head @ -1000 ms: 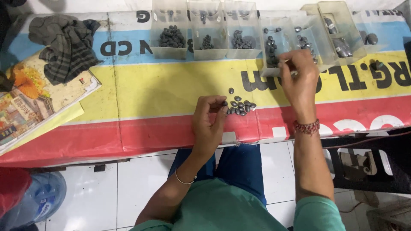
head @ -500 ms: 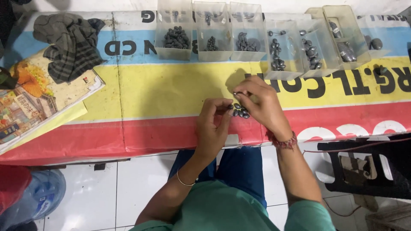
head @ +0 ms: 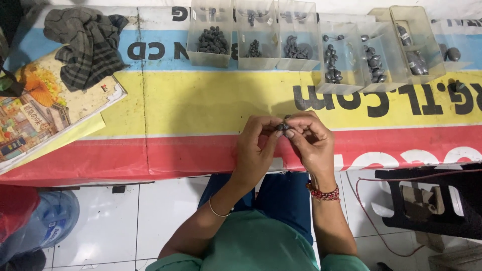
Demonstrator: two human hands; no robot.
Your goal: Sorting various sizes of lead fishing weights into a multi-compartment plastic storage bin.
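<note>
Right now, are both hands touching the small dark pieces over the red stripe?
Touching. The head view shows the fingertips of the left hand and right hand pinched together around the small dark pieces, with no gap.

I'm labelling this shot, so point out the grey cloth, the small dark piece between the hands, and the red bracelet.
grey cloth (head: 85,42), head view, middle of the crumpled fabric.
small dark piece (head: 281,127), head view, its visible centre between the fingertips.
red bracelet (head: 324,192), head view, band on the right wrist.

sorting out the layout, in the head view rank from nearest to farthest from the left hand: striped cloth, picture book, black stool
From the left hand:
1. black stool, to its right, below the table edge
2. striped cloth, far upper left
3. picture book, at the left edge
</note>
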